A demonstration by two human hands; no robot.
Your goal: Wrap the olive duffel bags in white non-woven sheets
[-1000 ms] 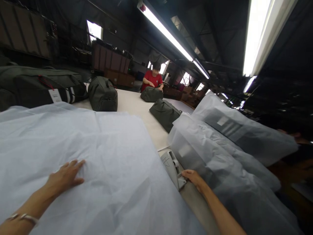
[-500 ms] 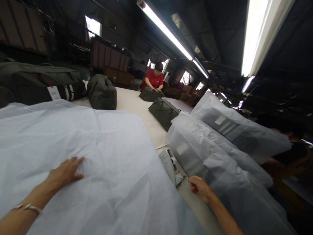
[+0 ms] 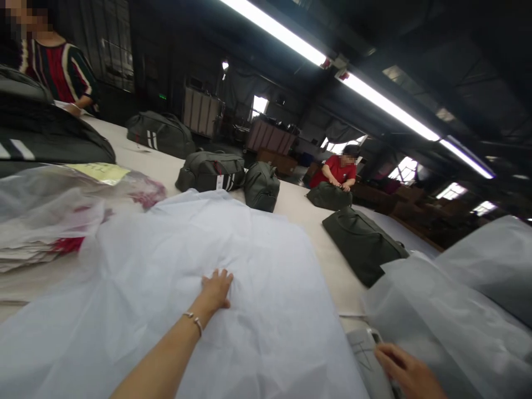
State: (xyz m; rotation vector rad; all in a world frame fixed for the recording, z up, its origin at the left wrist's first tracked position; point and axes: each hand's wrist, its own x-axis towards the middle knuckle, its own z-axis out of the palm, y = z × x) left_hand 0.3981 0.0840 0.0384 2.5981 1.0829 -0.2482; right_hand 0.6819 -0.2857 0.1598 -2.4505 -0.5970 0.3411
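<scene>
My left hand [image 3: 216, 289] lies open, fingers spread, on a stack of thin white translucent plastic bags or sheets [image 3: 266, 266] that covers the near table. At the lower right my right hand [image 3: 409, 370] is at the grey tape dispenser [image 3: 363, 354], which has dark handwritten marks on its side. The fingers of that hand are curled together in a pinch, and whatever is between them is too blurred to make out. Right of it, translucent bags [image 3: 453, 321] wrap dark bulky contents.
Dark green duffel bags [image 3: 214, 170] stand along the table [image 3: 293, 205], one [image 3: 359, 244] near the right edge. A clear bag [image 3: 45, 210] with a yellow label lies at left. One person in red [image 3: 334, 170] handles a bag; another in stripes [image 3: 62, 69] stands far left.
My view has swung left, bringing the clear bag and the striped-top person into sight. My right hand has moved from the dispenser's near end up along its side. My left hand stays on the white sheets.
</scene>
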